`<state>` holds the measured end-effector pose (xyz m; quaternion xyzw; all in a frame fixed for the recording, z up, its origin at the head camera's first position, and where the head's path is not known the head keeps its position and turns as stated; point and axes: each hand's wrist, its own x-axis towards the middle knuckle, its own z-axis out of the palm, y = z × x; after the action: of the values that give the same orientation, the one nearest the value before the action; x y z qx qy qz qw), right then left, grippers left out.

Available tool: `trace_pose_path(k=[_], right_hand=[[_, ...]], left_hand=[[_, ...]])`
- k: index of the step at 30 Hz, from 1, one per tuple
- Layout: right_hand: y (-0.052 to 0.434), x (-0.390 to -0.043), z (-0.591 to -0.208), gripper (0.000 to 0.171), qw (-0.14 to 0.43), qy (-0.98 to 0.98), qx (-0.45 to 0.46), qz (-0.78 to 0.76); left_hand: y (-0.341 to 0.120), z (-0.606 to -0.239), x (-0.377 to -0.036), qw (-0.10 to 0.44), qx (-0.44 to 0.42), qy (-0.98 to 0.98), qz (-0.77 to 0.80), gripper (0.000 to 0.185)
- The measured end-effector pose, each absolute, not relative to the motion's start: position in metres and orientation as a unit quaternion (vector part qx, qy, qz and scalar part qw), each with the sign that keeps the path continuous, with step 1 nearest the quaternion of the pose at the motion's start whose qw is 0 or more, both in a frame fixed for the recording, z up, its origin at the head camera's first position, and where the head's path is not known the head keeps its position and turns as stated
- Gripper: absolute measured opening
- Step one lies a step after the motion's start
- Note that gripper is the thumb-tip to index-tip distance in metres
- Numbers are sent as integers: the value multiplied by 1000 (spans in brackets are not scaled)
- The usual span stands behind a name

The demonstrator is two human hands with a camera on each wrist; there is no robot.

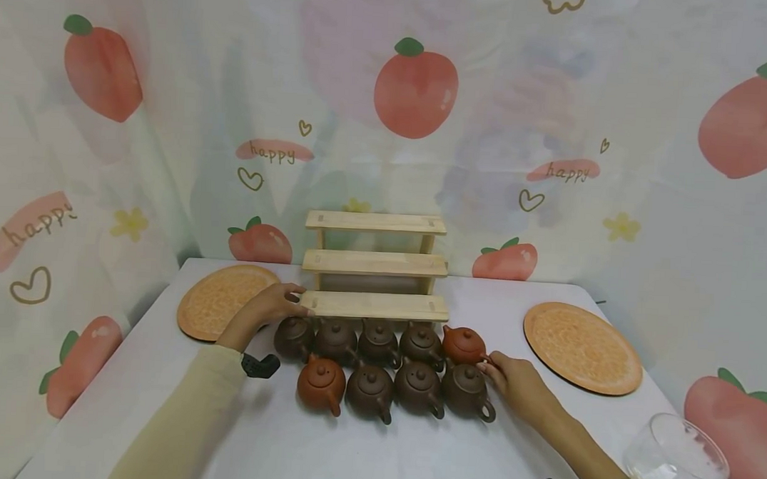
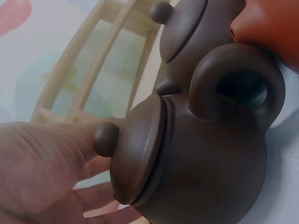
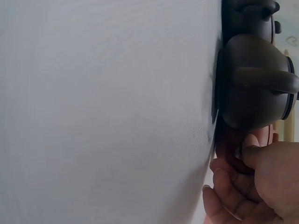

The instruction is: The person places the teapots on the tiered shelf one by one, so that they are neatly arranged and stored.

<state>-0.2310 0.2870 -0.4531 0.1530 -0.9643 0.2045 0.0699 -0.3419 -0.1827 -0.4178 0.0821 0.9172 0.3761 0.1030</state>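
The right hand (image 1: 512,381) is reaching in at the right end of the teapot cluster, fingers (image 3: 247,156) curling and pinching the handle of the reddish teapot (image 1: 464,344) at the end of the back row. In the right wrist view the thumb is pressing down on that reddish clay, just behind the dark teapot (image 1: 467,392) that is standing in front of it. The reddish teapot is sitting upright on the white counter (image 1: 374,453), its handle pointing right toward the hand, its spout pointing left toward the neighbouring dark pots, so its long axis is running left to right.

Over on the other side, the left hand (image 1: 276,305) is resting with fairly straight, relaxed fingers (image 2: 96,165) on the left end of the bottom step of the wooden stepped rack (image 1: 376,264). It is gripping nothing. Directly below it, the leftmost dark teapot (image 1: 292,338) of the back row is standing upright, its lid knob close to the palm in the left wrist view.

Nine teapots in two rows are sitting in front of the rack, an orange one (image 1: 321,384) at the front left.
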Motion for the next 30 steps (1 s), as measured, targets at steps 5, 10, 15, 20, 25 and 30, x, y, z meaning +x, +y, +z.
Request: trace_pose_path(k=[5, 10, 15, 20, 25, 30], right_hand=[[286, -230, -452, 18, 88, -964, 147, 203], [286, -229, -451, 21, 103, -962, 145, 208], [287, -229, -449, 22, 117, -957, 153, 215], [285, -229, -440, 21, 114, -957, 150, 222], [285, -233, -424, 20, 121, -956, 149, 223], [284, -244, -404, 23, 160, -949, 169, 214]], left_hand=[[-182, -417, -341, 109, 79, 912, 388, 69], [-182, -415, -340, 112, 78, 914, 382, 69], [-183, -415, -339, 113, 77, 913, 385, 69], [-182, -416, -339, 116, 69, 908, 395, 69], [-182, -416, -338, 117, 66, 910, 393, 69], [-183, -417, -339, 111, 72, 911, 390, 68]])
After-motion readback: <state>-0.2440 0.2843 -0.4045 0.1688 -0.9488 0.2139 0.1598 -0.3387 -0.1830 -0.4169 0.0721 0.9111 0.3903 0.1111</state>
